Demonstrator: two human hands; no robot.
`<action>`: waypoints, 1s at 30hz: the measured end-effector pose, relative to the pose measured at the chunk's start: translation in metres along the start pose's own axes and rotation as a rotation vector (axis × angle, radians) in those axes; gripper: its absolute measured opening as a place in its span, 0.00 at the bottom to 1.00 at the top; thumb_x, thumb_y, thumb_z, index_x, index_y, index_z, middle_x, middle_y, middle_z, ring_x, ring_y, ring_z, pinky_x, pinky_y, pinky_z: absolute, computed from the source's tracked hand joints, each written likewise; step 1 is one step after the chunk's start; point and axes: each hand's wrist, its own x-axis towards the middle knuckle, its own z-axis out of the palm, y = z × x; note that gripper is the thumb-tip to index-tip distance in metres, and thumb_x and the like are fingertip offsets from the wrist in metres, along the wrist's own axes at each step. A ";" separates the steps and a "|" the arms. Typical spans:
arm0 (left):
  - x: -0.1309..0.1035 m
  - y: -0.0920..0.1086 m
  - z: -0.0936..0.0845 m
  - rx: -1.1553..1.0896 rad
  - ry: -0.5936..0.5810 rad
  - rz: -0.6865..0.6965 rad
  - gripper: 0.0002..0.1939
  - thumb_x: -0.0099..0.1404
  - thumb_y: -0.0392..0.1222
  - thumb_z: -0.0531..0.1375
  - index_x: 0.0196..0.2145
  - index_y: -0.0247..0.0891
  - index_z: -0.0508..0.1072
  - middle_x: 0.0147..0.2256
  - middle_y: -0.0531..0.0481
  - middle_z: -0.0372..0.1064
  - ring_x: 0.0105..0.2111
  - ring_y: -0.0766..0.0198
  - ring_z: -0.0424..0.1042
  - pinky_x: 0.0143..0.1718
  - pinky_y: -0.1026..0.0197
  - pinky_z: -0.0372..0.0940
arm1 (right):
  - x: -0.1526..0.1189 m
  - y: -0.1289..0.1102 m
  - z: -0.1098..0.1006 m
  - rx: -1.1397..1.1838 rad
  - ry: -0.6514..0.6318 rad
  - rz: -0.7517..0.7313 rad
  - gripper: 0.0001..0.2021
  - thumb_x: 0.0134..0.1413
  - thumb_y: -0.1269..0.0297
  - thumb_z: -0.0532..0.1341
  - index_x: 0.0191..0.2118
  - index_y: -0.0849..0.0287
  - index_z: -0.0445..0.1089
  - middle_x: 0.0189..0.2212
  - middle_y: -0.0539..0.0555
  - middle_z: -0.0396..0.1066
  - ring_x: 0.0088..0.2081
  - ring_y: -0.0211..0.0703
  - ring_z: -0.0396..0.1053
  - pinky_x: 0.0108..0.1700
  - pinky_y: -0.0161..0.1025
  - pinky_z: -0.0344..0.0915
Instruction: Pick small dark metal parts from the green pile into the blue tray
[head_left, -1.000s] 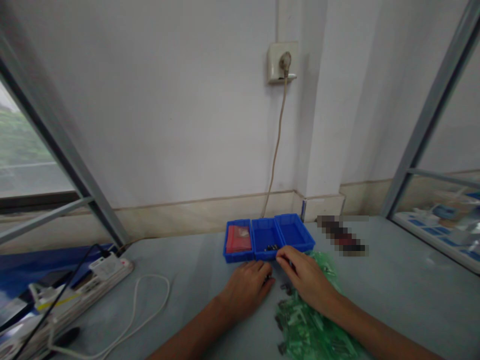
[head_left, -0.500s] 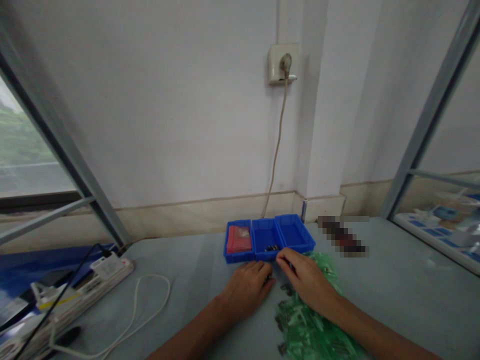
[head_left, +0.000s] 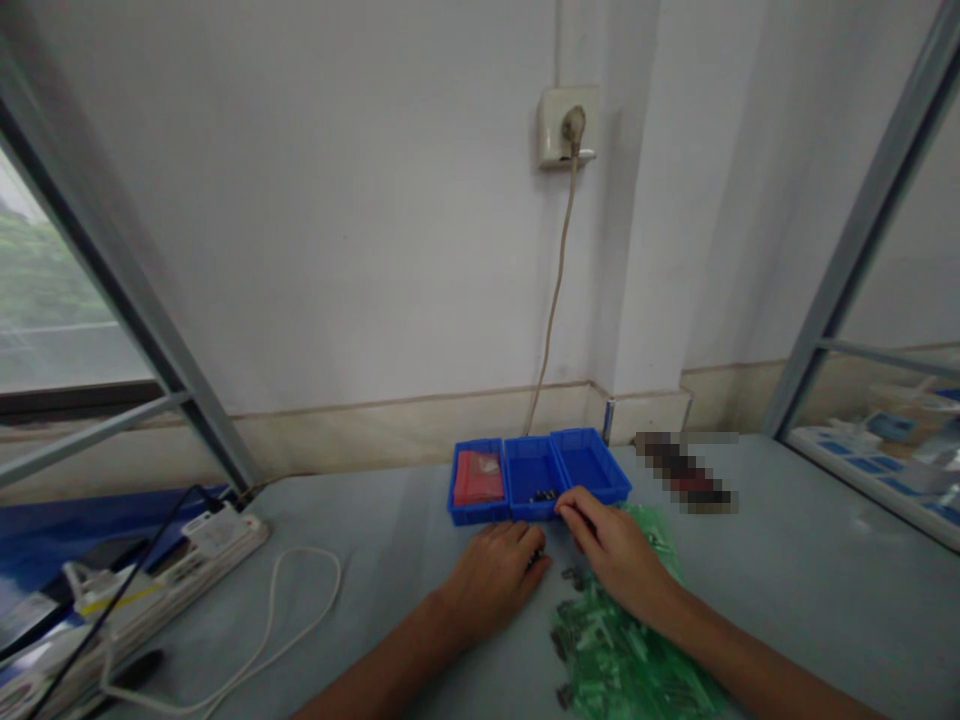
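My left hand [head_left: 491, 575] rests on the grey table, fingers curled on a small dark part at its fingertips. My right hand [head_left: 611, 545] lies over a green plastic bag [head_left: 622, 660] of small dark parts, its fingertips pinched together at the front edge of the blue bins. Three joined blue bins stand just beyond: the left bin [head_left: 477, 482] holds a red packet, the middle bin [head_left: 531, 475] holds a few small dark parts, the right bin [head_left: 592, 465] looks empty. Whether the right fingers hold a part I cannot tell.
A white power strip [head_left: 161, 575] with a black cable and a looped white cord [head_left: 300, 610] lies at the left. A wall socket [head_left: 566, 125] with a plugged cable hangs above the bins. Metal frame bars stand at both sides. A blurred dark object [head_left: 686, 475] lies right of the bins.
My right hand has crept slightly forward toward the middle and right bins. My left hand has stayed put.
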 end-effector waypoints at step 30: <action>-0.001 0.000 0.001 0.011 -0.003 -0.006 0.04 0.76 0.41 0.57 0.44 0.40 0.68 0.42 0.48 0.72 0.42 0.56 0.72 0.45 0.57 0.65 | 0.002 -0.001 -0.001 0.074 0.069 -0.001 0.11 0.73 0.60 0.51 0.42 0.55 0.70 0.34 0.51 0.73 0.35 0.46 0.72 0.41 0.40 0.62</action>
